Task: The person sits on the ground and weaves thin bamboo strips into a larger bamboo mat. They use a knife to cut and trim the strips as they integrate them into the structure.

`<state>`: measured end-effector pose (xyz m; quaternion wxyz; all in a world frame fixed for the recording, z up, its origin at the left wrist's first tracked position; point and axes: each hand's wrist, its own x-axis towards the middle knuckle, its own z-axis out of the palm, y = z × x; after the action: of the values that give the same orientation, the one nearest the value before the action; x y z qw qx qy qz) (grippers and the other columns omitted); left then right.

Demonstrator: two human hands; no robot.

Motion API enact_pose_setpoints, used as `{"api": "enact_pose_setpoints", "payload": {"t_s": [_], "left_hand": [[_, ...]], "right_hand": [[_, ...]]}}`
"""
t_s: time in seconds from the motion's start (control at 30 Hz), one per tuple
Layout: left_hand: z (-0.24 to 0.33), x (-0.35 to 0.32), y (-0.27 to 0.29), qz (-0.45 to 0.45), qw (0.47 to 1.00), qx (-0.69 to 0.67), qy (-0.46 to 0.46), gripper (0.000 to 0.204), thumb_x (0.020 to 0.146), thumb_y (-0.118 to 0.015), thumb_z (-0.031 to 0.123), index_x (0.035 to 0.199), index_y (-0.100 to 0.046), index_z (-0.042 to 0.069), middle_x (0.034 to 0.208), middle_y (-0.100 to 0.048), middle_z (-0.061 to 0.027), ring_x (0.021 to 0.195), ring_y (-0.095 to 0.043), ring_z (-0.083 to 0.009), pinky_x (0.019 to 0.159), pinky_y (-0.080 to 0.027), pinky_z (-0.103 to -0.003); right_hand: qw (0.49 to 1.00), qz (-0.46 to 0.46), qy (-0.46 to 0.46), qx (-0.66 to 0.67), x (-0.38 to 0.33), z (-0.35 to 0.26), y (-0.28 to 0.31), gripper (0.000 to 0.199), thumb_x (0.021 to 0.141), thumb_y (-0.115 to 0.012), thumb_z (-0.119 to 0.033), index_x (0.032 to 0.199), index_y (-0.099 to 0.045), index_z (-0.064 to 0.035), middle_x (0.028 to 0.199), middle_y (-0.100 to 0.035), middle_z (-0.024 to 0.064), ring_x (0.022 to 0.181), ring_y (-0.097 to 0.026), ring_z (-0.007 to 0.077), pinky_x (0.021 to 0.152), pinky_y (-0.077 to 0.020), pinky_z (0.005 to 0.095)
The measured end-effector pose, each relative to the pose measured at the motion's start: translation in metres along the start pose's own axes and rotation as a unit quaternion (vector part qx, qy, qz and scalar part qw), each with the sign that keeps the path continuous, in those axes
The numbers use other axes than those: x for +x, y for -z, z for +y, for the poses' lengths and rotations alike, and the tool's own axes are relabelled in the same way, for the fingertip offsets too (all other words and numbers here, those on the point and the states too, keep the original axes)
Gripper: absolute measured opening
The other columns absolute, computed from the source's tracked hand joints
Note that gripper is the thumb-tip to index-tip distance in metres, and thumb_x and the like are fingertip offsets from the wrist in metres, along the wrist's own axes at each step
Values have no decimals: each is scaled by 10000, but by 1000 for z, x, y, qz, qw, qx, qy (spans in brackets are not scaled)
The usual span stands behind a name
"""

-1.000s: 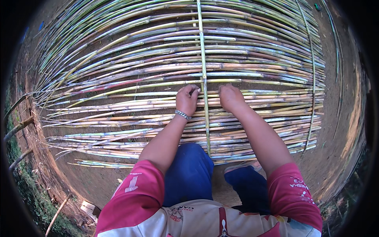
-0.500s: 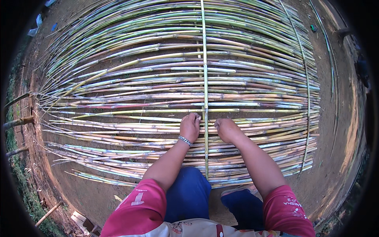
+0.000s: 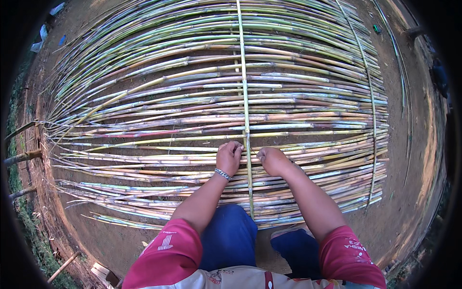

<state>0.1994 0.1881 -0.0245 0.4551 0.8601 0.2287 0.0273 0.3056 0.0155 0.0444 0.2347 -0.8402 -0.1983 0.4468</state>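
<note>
Long greenish-tan canes (image 3: pixel 192 118) lie side by side across the ground in a wide mat. A long cross pole (image 3: pixel 247 111) runs over them from far to near, with another pole partly visible beneath. My left hand (image 3: pixel 229 158), with a chain bracelet at the wrist, is closed just left of the cross pole. Close by on the pole's right, my right hand (image 3: pixel 274 161) has its fingers pinched together. Between the two hands a faint thin strand seems to show at the pole; it is too small to name, and the fingertips' contents are hidden.
A second cross pole (image 3: pixel 369 96) lies over the canes near their right ends. Loose thin canes (image 3: pixel 402 72) rest on the dirt farther right. Wooden posts (image 3: pixel 23 157) stand at the left edge. My blue-trousered knee (image 3: pixel 228 236) is bent at the mat's near edge.
The whole view has shifted slightly. Both hands stay closed on either side of the cross pole, with only small changes at the fingers.
</note>
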Motion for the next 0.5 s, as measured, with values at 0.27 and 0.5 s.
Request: {"api": "enact_pose_setpoints", "payload": {"t_s": [0.27, 0.5], "left_hand": [[0, -4, -13, 94, 994, -50, 15, 100, 900, -752, 110, 930, -776, 17, 911, -767, -147, 841, -733, -285, 785, -568, -372], [9, -5, -11, 70, 995, -47, 50, 118, 890, -769, 99, 976, -766, 18, 954, -775, -142, 854, -752, -252, 786, -582, -358]], "right_hand": [[980, 48, -46, 190, -11, -10, -26, 296, 1004, -607, -200, 1126, -712, 49, 1003, -749, 229, 953, -726, 347, 873, -540, 424], [955, 94, -102, 264, -12, -34, -41, 332, 963, -616, -174, 1170, -691, 74, 1009, -744, 267, 986, -733, 378, 887, -551, 437]]}}
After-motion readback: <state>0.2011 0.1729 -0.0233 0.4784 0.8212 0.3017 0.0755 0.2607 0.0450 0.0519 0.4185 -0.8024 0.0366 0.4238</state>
